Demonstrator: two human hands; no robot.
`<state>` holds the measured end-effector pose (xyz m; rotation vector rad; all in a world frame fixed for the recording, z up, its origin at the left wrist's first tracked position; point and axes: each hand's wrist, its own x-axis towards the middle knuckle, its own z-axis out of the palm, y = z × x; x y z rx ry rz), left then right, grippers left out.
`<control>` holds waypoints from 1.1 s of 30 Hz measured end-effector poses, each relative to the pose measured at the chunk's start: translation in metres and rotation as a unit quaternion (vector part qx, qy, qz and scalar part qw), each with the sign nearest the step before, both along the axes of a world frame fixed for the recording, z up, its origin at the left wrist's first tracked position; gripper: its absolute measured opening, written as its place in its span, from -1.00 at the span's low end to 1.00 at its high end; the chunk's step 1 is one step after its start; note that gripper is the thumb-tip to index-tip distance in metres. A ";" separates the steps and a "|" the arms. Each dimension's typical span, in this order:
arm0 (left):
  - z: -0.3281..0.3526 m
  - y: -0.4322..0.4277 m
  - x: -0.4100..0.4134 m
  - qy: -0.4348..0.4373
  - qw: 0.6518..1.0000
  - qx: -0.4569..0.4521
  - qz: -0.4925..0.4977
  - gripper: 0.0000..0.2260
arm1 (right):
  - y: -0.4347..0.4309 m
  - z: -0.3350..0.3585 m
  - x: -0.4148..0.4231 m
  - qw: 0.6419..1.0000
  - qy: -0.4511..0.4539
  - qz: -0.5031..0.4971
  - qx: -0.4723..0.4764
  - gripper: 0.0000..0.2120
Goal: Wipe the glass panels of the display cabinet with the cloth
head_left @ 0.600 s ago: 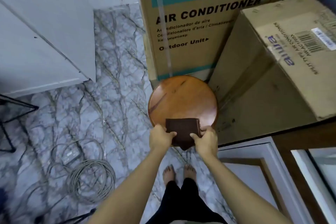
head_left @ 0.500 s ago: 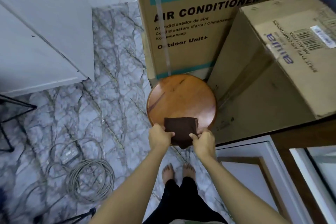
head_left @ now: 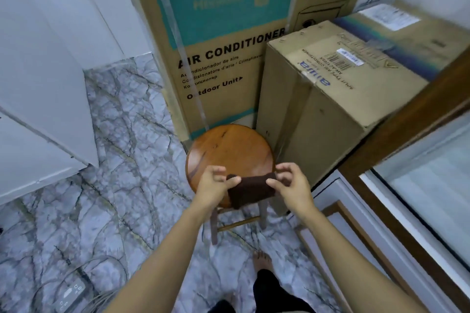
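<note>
A dark brown cloth (head_left: 250, 190) hangs folded between my two hands, above the near edge of a round wooden stool (head_left: 229, 150). My left hand (head_left: 213, 185) pinches its left top corner with thumb and fingers. My right hand (head_left: 292, 187) pinches its right top corner. The display cabinet's dark wooden frame (head_left: 407, 132) and a glass panel (head_left: 432, 185) run along the right edge of the view, apart from both hands.
A tall air conditioner carton (head_left: 218, 46) and a smaller cardboard box (head_left: 330, 99) stand behind the stool. A white cabinet (head_left: 38, 84) is at the left. Marble floor (head_left: 122, 160) with a power strip (head_left: 70, 295) lies below. My bare foot (head_left: 262, 260) is near the stool legs.
The cloth has been lifted off the stool seat and now hangs between both hands. The view has tilted up, showing more of the boxes and the cabinet glass.
</note>
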<state>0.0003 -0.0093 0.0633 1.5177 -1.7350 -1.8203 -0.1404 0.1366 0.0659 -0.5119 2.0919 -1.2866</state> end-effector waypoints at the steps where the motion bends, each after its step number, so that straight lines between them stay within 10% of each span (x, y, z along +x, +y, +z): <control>1: 0.015 -0.002 -0.002 0.015 0.999 -0.005 -0.036 -0.53 | 0.008 0.015 0.001 1.000 0.002 -0.003 -0.016 -0.67; 5: 0.070 0.004 -0.015 0.047 0.971 -0.084 -0.218 -0.37 | 0.036 0.072 0.011 0.996 0.077 -0.036 -0.012 -0.62; 12: 0.172 0.053 -0.064 0.125 0.862 -0.338 -0.356 -0.84 | 0.113 0.166 0.013 0.924 0.362 -0.120 0.037 -0.89; 23: 0.356 0.169 -0.178 0.448 0.799 -0.283 -0.285 -0.87 | 0.215 0.357 -0.034 0.785 0.529 -0.313 -0.074 -0.97; 33: 0.445 0.226 -0.265 0.577 0.714 -0.390 -0.077 -0.74 | 0.235 0.443 -0.107 0.547 0.739 -0.390 0.055 -0.88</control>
